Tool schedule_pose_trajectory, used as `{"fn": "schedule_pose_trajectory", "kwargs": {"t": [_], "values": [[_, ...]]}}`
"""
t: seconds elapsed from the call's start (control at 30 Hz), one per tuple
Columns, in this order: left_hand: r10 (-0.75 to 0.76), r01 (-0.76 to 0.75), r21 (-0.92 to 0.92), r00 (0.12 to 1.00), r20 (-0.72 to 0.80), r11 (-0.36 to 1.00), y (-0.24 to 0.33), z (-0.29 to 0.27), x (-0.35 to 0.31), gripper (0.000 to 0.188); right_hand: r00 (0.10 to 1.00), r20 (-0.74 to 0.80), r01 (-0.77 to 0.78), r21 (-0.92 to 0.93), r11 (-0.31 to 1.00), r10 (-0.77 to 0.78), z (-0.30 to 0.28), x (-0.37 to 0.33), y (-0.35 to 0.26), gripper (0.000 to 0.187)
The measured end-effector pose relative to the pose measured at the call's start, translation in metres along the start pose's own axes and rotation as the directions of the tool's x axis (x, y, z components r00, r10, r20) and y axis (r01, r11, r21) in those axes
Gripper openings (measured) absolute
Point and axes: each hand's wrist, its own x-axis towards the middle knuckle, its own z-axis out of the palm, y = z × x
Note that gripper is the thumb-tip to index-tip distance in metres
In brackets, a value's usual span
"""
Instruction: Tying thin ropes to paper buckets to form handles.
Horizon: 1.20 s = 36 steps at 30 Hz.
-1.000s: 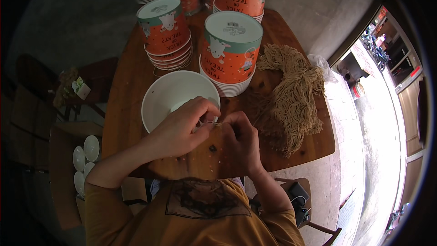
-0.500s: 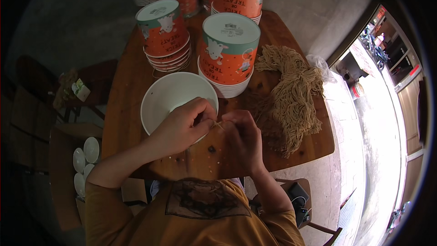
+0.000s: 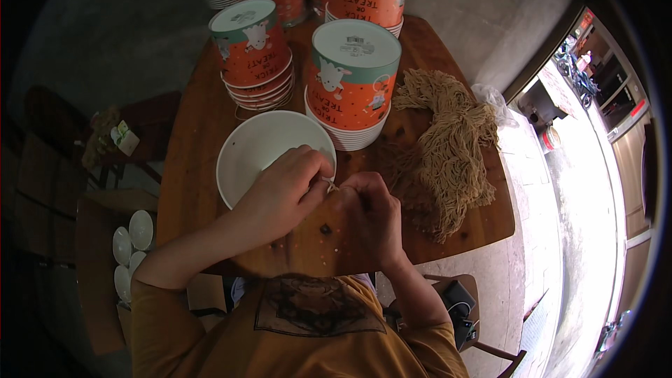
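A paper bucket (image 3: 241, 161) with a white inside lies on the wooden table, its opening turned toward me. My left hand (image 3: 297, 178) is closed at the bucket's near right rim, thumb and finger pinching a thin tan cord (image 3: 332, 186). Close beside it, my right hand (image 3: 374, 210) has its fingers curled in a pinch on the same cord. Between the fingertips the cord makes a small bend or knot, too fine to make out. Both hands partly hide the rim.
Upside-down orange and green bucket stacks (image 3: 353, 77) stand behind, with another stack (image 3: 252, 49) at left. A bundle of tan cords (image 3: 448, 147) lies on the table's right (image 3: 490, 227). Low at left, a cardboard box (image 3: 98, 259) holds several white-topped items. A chair (image 3: 455, 294) stands at right.
The cord was stretched between my fingertips and now shows a small bend by my left fingers. My left fingertips have shifted slightly. The bucket has not moved.
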Motion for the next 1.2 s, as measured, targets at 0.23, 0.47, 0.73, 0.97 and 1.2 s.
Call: {"fn": "schedule_pose_trajectory", "kwargs": {"t": [0.23, 0.47, 0.73, 0.97, 1.2], "values": [[0.099, -0.094, 0.121, 0.994, -0.036, 0.988, -0.001, 0.001, -0.001, 0.015, 1.000, 0.029, 0.000, -0.018, 1.000, 0.001, -0.002, -0.001, 0.000, 0.016], [0.036, -0.036, 0.025, 0.999, 0.008, 0.999, 0.000, -0.002, -0.002, 0.014, 0.998, 0.008, 0.055, -0.069, 0.996, -0.054, -0.004, 0.001, -0.002, 0.022], [0.074, -0.074, 0.073, 0.997, -0.004, 0.995, -0.001, 0.002, -0.004, 0.016, 0.991, 0.028, 0.133, -0.238, 0.962, -0.130, -0.004, 0.007, -0.017, 0.019], [0.147, -0.149, 0.195, 0.989, 0.027, 0.969, 0.003, 0.000, -0.006, 0.018, 0.994, 0.042, 0.112, -0.243, 0.963, -0.105, -0.003, 0.003, -0.014, 0.020], [0.135, -0.137, 0.141, 0.990, 0.028, 0.980, -0.004, -0.001, -0.006, 0.020, 0.997, 0.072, 0.027, -0.232, 0.972, -0.011, -0.002, 0.000, -0.020, 0.017]]}}
